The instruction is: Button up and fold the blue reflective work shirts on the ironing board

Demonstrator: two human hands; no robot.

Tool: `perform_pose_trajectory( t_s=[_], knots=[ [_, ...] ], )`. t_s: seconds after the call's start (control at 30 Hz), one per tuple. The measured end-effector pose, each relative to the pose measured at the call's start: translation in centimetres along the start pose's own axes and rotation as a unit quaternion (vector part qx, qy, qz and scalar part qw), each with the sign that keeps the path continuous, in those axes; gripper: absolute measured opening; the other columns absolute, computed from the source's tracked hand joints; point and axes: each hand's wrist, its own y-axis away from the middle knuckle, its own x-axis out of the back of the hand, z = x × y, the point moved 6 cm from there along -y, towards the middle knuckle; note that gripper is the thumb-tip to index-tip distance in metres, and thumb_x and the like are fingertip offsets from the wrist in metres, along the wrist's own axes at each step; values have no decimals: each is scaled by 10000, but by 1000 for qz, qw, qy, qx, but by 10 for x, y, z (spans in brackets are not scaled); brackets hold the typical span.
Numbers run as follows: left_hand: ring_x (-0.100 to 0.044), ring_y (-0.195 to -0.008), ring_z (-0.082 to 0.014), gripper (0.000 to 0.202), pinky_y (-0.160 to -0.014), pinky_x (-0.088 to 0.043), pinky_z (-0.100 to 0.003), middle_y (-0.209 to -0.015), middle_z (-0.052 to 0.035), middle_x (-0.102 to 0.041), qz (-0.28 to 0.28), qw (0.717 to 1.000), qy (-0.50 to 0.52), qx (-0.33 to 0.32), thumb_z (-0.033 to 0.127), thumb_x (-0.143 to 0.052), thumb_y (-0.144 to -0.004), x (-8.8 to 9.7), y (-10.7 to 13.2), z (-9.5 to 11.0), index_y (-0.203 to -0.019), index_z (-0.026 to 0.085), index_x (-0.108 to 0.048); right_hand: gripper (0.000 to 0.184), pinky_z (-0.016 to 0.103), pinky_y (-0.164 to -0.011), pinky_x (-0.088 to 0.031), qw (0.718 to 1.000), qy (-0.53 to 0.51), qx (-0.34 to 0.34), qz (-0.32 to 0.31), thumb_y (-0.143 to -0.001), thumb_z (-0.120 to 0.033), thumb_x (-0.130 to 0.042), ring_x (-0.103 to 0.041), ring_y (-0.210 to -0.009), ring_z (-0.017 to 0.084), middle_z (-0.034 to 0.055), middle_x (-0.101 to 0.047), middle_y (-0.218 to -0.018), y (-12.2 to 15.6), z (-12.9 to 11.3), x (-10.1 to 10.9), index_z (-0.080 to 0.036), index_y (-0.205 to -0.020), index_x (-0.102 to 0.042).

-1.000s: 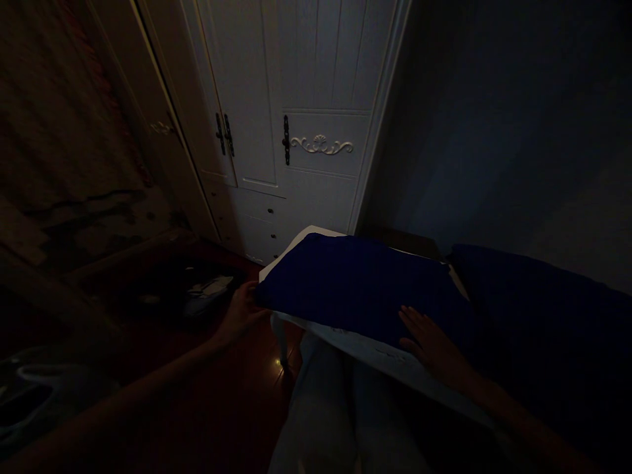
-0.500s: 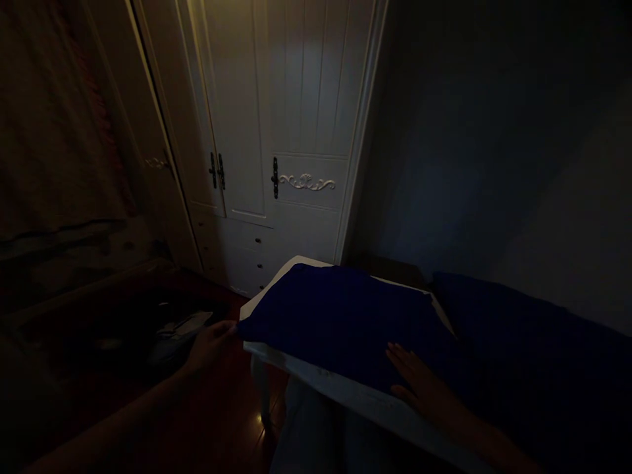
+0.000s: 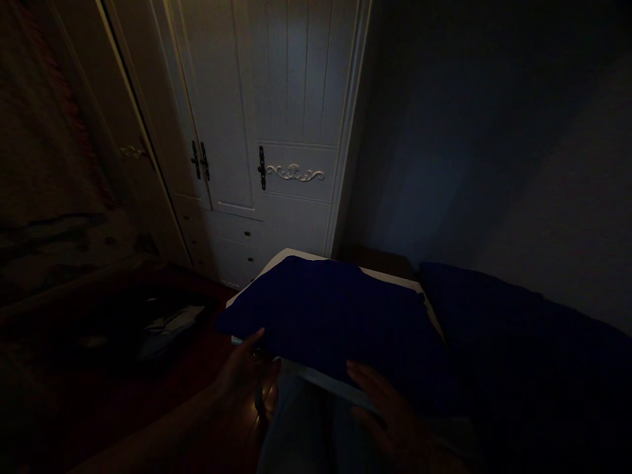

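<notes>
A dark blue pillow [image 3: 336,316] lies on a white surface [image 3: 269,266] in front of me in a dim room. My left hand [image 3: 241,372] is at the pillow's near left corner, fingers stretched out toward its underside. My right hand [image 3: 390,415] lies flat and open at the pillow's near edge. A second dark blue pillow or cushion [image 3: 513,342] rests to the right. My legs in light trousers [image 3: 306,434] show below the white surface.
A white wardrobe [image 3: 276,131] with dark handles and small drawers stands straight ahead. A dark blue wall [image 3: 494,145] fills the right. On the reddish floor at the left lies a dark, hard-to-read heap with a pale object [image 3: 168,322].
My left hand has moved from the pillow's far left corner to its near left corner. My right hand has slid back toward me to the near edge. The pillow now overhangs the white surface's left side.
</notes>
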Motion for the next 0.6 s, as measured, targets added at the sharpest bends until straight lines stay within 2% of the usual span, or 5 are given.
perform_pose_trajectory(
  t_s=[0.07, 0.17, 0.33, 0.5, 0.6],
  knots=[
    [-708, -799, -220, 221, -762, -591, -367, -931, -83, -708, -29, 999, 9, 39, 232, -675, -834, -18, 6, -17, -1036, 163, -619, 421, 437, -1072, -416, 984, -170, -21, -47, -889, -510, -571, -571, -1220, 264, 90, -636, -1289, 2, -6, -39, -277, -1226, -671],
    [-708, -799, -211, 290, -731, -607, -352, -986, -93, -708, -5, 999, -11, 33, 225, -665, -849, -40, 12, -26, -1120, 156, -590, 469, 412, -843, -544, 877, -459, -121, -74, -765, -562, -703, -694, -976, 274, 106, -728, -1071, -6, 2, -96, -218, -1084, -717],
    [-694, -702, -156, 188, -633, -606, -269, -933, -63, -715, 18, 999, -14, -33, 139, -635, -855, -59, 16, 1, -1037, 176, -608, 322, 416, -1001, -476, 721, -661, -153, 140, -729, -381, -764, -653, -1089, 230, 81, -705, -1141, -22, 48, -83, -210, -999, -717],
    [-655, -597, -137, 112, -539, -564, -222, -790, -56, -693, 63, 995, -41, -62, 79, -605, -842, -35, 9, 34, -926, 154, -602, 296, 465, -1061, -428, 786, -567, -133, 207, -840, -449, -527, -557, -1234, 207, 9, -653, -1261, 10, 84, 3, -326, -1045, -701],
    [-643, -581, -145, 77, -529, -544, -227, -736, -52, -679, 77, 992, -71, -63, 97, -624, -825, -18, 2, 39, -876, 152, -605, 418, 510, -1038, -429, 893, -389, -128, 187, -859, -502, -429, -530, -1271, 247, 34, -634, -1296, 31, 88, 51, -342, -1159, -672]
  ],
)
